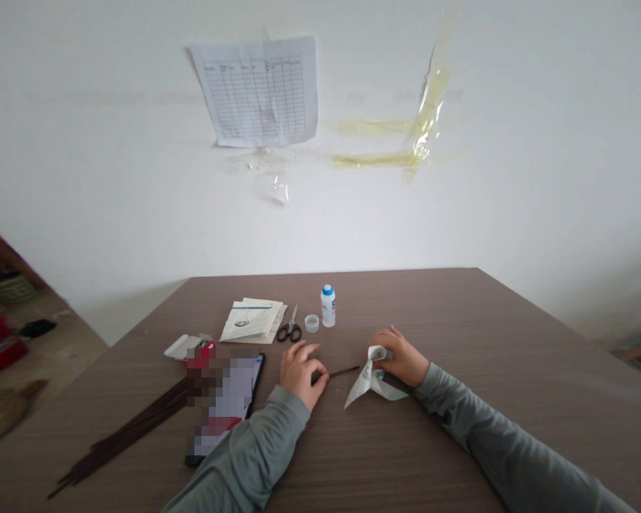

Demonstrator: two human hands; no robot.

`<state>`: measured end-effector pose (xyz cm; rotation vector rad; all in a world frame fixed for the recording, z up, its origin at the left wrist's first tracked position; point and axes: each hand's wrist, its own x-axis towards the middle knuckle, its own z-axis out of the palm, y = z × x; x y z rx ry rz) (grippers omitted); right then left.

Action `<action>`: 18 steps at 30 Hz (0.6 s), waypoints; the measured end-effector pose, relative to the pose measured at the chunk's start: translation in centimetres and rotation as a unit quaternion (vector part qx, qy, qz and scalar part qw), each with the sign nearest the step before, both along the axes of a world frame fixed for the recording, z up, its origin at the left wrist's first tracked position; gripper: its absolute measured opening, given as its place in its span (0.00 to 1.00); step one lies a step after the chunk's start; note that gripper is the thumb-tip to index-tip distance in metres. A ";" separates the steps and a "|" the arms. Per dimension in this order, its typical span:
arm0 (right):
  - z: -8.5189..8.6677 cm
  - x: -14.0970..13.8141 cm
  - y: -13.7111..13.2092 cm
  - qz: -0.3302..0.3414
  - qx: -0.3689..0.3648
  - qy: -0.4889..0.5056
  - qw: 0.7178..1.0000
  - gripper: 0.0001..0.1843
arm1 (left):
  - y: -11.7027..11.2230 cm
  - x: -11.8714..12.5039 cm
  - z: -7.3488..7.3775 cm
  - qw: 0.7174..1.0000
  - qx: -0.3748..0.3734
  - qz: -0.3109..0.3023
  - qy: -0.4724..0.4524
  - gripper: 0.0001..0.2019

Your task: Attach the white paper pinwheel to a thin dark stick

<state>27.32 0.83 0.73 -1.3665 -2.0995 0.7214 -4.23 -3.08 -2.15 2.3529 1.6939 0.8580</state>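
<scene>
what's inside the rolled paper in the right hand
A thin dark stick runs into the rolled paper held by the right hand; the left hand pinches its other end. Its covered part is hidden.

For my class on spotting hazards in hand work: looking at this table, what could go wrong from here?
1. The thin stick, pinched by the left hand with its other end in the paper that the right hand rolls, may snap or tear the paper.
2. The glue bottle stands beside its loose cap; a knock could spill it.
3. The scissors lie near the left hand, which might brush them.
</scene>
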 end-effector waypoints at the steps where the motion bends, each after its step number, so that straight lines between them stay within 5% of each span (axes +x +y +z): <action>1: -0.2 -0.2 0.0 -0.004 0.005 0.002 1.000 0.06 | 0.2 -0.1 0.1 1.000 -0.008 -0.002 0.001 0.10; 18: -1.9 1.0 1.2 0.063 0.067 0.069 0.993 0.05 | 1.2 -0.9 -1.1 0.997 0.028 -0.036 -0.058 0.09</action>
